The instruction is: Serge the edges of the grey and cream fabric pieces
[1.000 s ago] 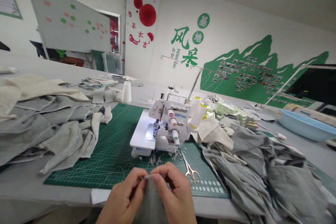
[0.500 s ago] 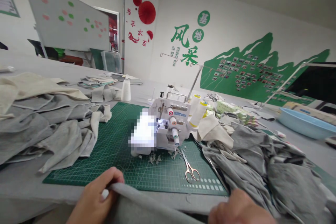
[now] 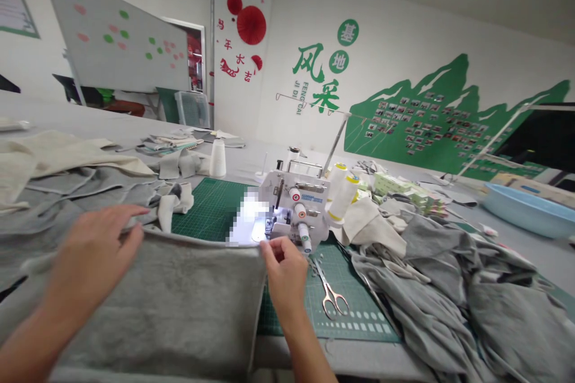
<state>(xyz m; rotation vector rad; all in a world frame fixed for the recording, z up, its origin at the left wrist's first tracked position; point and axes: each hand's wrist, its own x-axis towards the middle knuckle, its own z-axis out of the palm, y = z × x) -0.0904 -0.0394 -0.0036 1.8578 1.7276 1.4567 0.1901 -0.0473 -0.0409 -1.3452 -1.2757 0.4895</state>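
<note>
A grey fabric piece (image 3: 179,305) lies spread over the green cutting mat (image 3: 211,209) in front of me. My left hand (image 3: 92,248) grips its far left corner, fingers curled over the edge. My right hand (image 3: 284,263) pinches the far right corner and holds it right at the white overlock sewing machine (image 3: 299,209), close to its lit needle area. Part of the machine's left side is blurred out.
Scissors (image 3: 331,298) lie on the mat right of my right hand. Heaps of grey cloth sit at the left (image 3: 67,191) and right (image 3: 449,287). Thread cones (image 3: 344,197) stand beside the machine, a white spool (image 3: 218,158) behind, a blue basin (image 3: 525,209) far right.
Both hands moved apart and forward from the table's near edge, spreading the grey fabric over the mat. The right hand brought its corner up to the machine.
</note>
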